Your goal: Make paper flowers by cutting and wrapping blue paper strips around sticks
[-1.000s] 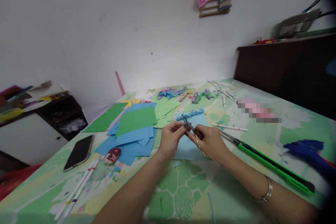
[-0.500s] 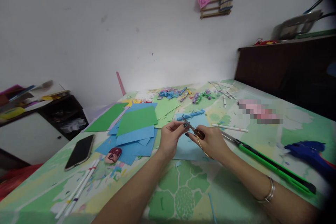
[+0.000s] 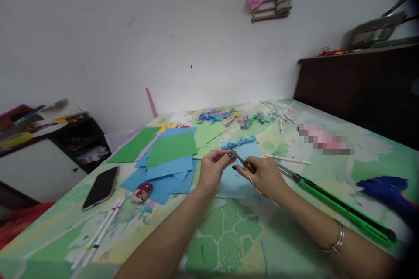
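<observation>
My right hand [image 3: 266, 176] is closed around a pair of scissors [image 3: 239, 158] with gold-coloured handles; the blades point to the left. Finger and thumb of my left hand [image 3: 211, 172] are pinched together right at the blade tips. Whatever small piece they hold is hidden by the fingers. Just beyond the tips lies a blue twisted paper roll [image 3: 244, 141]. Under both hands a light blue paper sheet [image 3: 234, 188] lies flat on the flowered tablecloth [image 3: 229, 231].
Green sheets [image 3: 172, 150] and blue paper lie to the left, near a phone [image 3: 101, 187] and white sticks [image 3: 101, 231]. On the right are a green box cutter [image 3: 343, 207] and a blue glue gun [image 3: 384, 187]. Curled paper pieces [image 3: 252, 120] lie at the back.
Both hands keep almost the same pose, with the scissors still at the left fingertips. The whole view has shifted very slightly.
</observation>
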Available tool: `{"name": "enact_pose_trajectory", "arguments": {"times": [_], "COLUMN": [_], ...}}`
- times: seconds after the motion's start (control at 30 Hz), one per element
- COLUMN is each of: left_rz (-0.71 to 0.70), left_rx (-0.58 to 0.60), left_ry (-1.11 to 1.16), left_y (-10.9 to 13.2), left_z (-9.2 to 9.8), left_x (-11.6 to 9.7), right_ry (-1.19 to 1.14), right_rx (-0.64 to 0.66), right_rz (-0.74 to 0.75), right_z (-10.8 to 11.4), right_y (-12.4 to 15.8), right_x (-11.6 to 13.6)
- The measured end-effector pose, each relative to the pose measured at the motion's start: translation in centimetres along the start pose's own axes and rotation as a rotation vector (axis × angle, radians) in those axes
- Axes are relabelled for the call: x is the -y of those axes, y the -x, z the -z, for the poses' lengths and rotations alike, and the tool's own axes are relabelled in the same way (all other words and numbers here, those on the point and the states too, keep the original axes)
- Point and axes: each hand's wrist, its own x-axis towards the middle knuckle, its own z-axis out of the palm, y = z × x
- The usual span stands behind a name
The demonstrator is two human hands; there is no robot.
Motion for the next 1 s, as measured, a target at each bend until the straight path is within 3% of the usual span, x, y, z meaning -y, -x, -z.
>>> {"name": "enact_pose_trajectory", "arguments": {"times": [0.57,0.77,1.0], "left_rz": [0.072,0.016,0.077], "left_rx": [-0.054,0.006,0.026], "left_ry": [-0.107,-0.109,-0.046], "left_y": [-0.39,-0.35,-0.21], "left_z": [0.42,0.31,0.16], "left_x": [-0.23,-0.35,-0.37], "right_ry": [-0.085,-0.051,-0.017], "right_rx": [0.004,0.046,0.052], "right_rz": [-0.041,-0.022,-0.009], "right_z": [0.47,0.48,0.24], "right_y": [-0.53,-0.37,-0.29], "right_x": [-0.46,-0.4,-0.32]}}
